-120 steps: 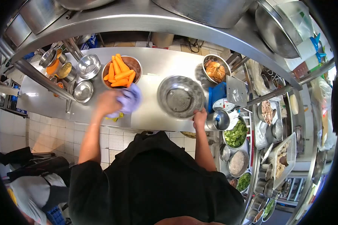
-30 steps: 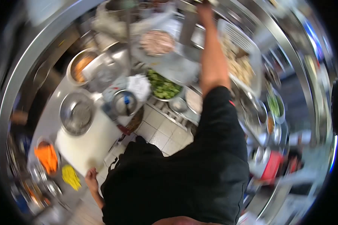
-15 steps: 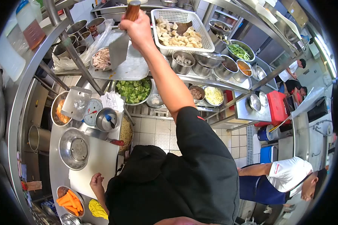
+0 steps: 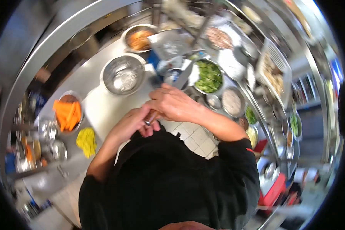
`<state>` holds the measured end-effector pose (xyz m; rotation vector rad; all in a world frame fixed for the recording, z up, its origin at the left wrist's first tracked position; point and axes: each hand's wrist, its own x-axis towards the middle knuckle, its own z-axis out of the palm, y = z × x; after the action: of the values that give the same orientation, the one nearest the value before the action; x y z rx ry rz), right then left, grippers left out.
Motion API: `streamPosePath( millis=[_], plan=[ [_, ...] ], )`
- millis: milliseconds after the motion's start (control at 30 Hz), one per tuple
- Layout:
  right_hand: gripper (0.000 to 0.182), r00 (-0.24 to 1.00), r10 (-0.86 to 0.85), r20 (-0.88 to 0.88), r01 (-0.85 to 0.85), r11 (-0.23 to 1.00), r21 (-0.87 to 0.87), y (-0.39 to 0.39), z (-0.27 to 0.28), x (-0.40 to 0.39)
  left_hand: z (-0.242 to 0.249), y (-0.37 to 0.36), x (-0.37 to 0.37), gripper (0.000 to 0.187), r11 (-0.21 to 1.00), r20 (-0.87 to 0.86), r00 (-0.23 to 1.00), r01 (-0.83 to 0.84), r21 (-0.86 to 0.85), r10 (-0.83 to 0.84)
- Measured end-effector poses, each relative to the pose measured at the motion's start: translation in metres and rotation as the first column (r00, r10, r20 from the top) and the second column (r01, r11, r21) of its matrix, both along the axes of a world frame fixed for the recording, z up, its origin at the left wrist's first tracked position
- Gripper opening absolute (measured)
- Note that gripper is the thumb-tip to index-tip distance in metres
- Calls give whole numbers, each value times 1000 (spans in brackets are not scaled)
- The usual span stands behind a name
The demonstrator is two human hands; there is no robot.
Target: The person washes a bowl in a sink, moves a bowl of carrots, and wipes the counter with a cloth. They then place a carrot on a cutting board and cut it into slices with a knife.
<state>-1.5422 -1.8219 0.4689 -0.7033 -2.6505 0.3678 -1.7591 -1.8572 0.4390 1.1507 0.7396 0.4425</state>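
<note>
In front of my waist, both hands come together on the wooden handle of a cleaver (image 4: pixel 186 78). My right hand (image 4: pixel 174 102) is closed around the handle, and the blade slants away past its knuckles towards the steel pot (image 4: pixel 173 76). My left hand (image 4: pixel 131 122) has its thumb and curled fingers about the handle's butt end, touching my right hand. Below and to the left lies a white cutting board (image 4: pixel 99 107). On its far side stands a steel bowl (image 4: pixel 124 74). Motion blur softens the finger details.
Left are a bowl of carrots (image 4: pixel 67 115) and a yellow cloth (image 4: pixel 86 142). Beyond are a bowl of orange food (image 4: pixel 141 38) and a bowl of cut greens (image 4: pixel 209 76). Sliced meat (image 4: pixel 218 37) and a white basket (image 4: pixel 285 80) sit on the shelf behind steel posts.
My right hand has drawn the cleaver back from the meat on the shelf to my waist. My left hand has risen from beside the board to meet it. The view has turned left.
</note>
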Motion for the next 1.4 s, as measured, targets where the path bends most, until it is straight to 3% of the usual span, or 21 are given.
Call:
streamPosePath(
  millis=[33,133,233,433,567,600,667,767,800,833,867,933,967,1000,1067,1100,1133,1200,1267,1333,1400],
  plan=[
    [16,999,24,27,-25,1000,12,-1,-7,-11,1,-2,3,61,996,-99,994,-51,-67,44],
    [11,994,56,96,-62,996,64,3,-19,-35,-10,-14,-5,43,974,-85,985,-160,-160,148],
    [7,990,87,113,-100,988,118,7,-24,-48,-23,-21,-17,30,929,80,966,-209,-304,244],
    [13,968,240,-78,-216,947,239,30,-43,-64,-35,-24,-21,24,937,102,937,-319,-144,334],
    [26,935,-44,-352,141,956,257,24,-36,-79,-39,-24,-23,22,892,238,864,-398,-214,443],
    [25,848,-180,-499,223,974,28,19,-49,-77,-42,-22,-23,22,893,199,872,-422,-155,446],
    [23,595,-496,-633,248,862,-443,7,-87,-70,-55,-14,-18,23,885,121,877,-463,-37,464],
    [22,661,-635,-401,-72,478,-876,-1,-92,-68,-90,-6,3,21,797,111,805,-592,118,582],
    [23,699,-644,-312,-162,283,-945,-4,-94,-70,-93,-6,7,21,786,84,824,-560,263,560],
    [19,710,-633,-308,-62,380,-923,-8,-97,-73,-95,-6,11,21,759,52,840,-512,403,539],
    [18,703,-642,-306,-103,333,-937,-7,-106,-69,-100,-5,12,22,718,18,853,-450,532,521],
    [20,686,-664,-299,-178,245,-953,4,-122,-48,-129,8,-1,27,805,-58,948,-231,546,312],
    [23,646,-742,-180,-159,100,-982,2,-113,-39,-134,16,-19,31,856,-157,976,-51,514,153],
    [25,497,-857,-134,-181,49,-982,-2,-118,-35,-139,24,-36,35,877,-247,969,128,462,-11],
    [27,505,-859,-83,61,131,-989,-3,-140,0,-153,39,-71,46,990,-295,955,-2,144,44],
    [22,534,-842,-77,118,164,-979,-10,-139,14,-164,49,-82,49,970,-411,882,-239,31,231],
    [16,551,-832,-66,222,223,-949,-19,-145,26,-177,56,-92,52,877,-540,753,-477,-55,376],
    [9,573,-819,34,391,236,-890,-36,-168,53,-195,71,-88,45,535,-519,434,-843,53,736],
    [8,603,-796,55,417,256,-872,-53,-194,78,-251,96,-98,57,578,-204,580,-812,-80,788],
    [6,636,-763,114,460,256,-850,-67,-220,98,-242,106,-81,40,516,-128,525,-851,-100,841],
    [6,665,-732,149,481,268,-834,-74,-229,105,-231,114,-70,42,499,-140,511,-859,-110,848]
  ],
)
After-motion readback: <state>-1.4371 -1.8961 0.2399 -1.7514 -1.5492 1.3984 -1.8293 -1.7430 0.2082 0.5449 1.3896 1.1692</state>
